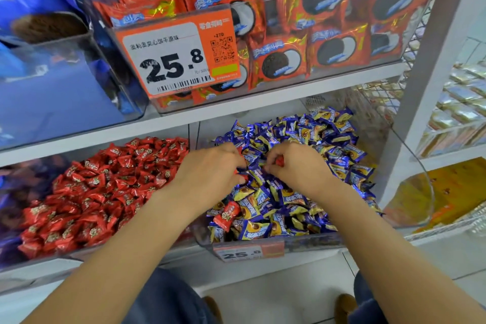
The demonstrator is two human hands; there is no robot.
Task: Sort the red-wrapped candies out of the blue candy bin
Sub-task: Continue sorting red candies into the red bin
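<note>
A clear bin [410, 155] on the lower shelf is heaped with blue-wrapped candies [310, 134]. Both my hands are down in the heap. My right hand [294, 166] pinches a red-wrapped candy [279, 161] between thumb and fingers. My left hand [213, 173] has its fingers curled down into the candies, with bits of red wrapper [243, 178] showing at its fingertips. Another red-wrapped candy [226, 214] lies loose on the blue heap, near the bin's front and below my left hand. To the left sits a bin full of red-wrapped candies [105, 187].
The shelf above carries a clear bin of orange cookie packs [328, 42] with an orange price tag [178, 54], and blue packs [39, 8] to its left. A white shelf upright [431, 87] stands right of the blue bin. My knees and shoes show below.
</note>
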